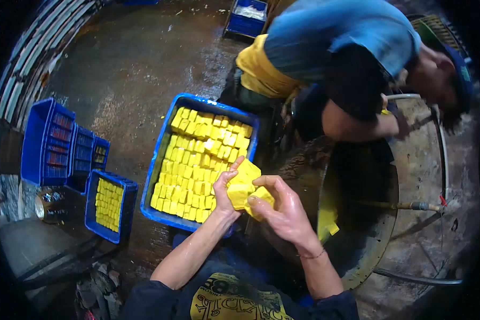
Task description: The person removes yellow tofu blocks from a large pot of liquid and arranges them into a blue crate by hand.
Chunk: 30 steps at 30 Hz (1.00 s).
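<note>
Both my hands are held together in front of me, over the near right corner of a large blue crate (169, 220). My left hand (224, 193) is closed around yellow tofu blocks (240, 195), one of them standing up behind the others. From the right, my right hand (284, 213) grips another yellow tofu block (265, 201) between thumb and fingers, against those in the left. Rows of similar yellow blocks (189, 173) fill the crate below. Fingers partly cover the held blocks.
A dark round vat (385, 234) stands to my right, with a yellow piece (328, 223) inside. A co-worker in a blue shirt (341, 40) bends over its far side. Leftward are a smaller crate of yellow blocks (108, 205) and tipped blue crates (37, 141). A pipe (441, 154) runs at right.
</note>
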Each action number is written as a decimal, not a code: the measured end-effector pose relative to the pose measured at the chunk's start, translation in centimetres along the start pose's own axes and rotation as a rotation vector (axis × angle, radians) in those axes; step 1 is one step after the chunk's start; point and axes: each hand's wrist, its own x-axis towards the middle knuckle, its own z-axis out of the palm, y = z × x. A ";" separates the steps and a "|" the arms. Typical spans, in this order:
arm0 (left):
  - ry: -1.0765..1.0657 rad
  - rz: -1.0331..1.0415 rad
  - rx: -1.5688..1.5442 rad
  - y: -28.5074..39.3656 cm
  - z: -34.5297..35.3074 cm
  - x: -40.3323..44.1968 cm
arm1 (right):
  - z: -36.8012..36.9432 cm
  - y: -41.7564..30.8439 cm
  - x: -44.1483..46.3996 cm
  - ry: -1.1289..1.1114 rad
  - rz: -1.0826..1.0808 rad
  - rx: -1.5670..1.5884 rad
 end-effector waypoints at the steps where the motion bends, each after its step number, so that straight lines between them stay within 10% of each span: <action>1: 0.024 -0.027 -0.007 0.7 -0.6 -0.2 | 1.3 -0.7 0.4 -0.015 0.014 -0.137; 5: 0.019 -0.082 -0.206 2.3 -4.4 0.0 | 5.3 0.7 3.2 0.142 -0.195 -0.753; 8: 0.080 -0.224 -0.291 3.8 -7.3 0.0 | 6.1 7.0 6.3 -0.377 0.079 -0.552; 9: 0.048 -0.242 -0.269 3.8 -9.6 0.4 | 7.1 8.8 7.5 -0.411 0.220 -0.040; 13: 0.553 -0.147 0.075 9.0 -8.5 0.3 | 10.1 12.6 12.0 -0.526 0.485 0.375; 14: 0.408 -0.175 0.128 10.4 -11.0 0.3 | 11.0 12.6 13.0 -0.499 0.568 0.478; 19: 0.528 0.298 2.135 13.3 -23.3 -1.3 | 15.7 13.5 16.4 -0.392 0.694 0.657; 26: 0.359 0.020 2.443 12.2 -21.6 -6.2 | 25.7 21.7 16.6 0.001 0.593 -0.894; 30: 0.442 0.261 2.332 12.1 -18.7 -5.3 | 19.9 25.3 16.6 -0.149 0.716 0.013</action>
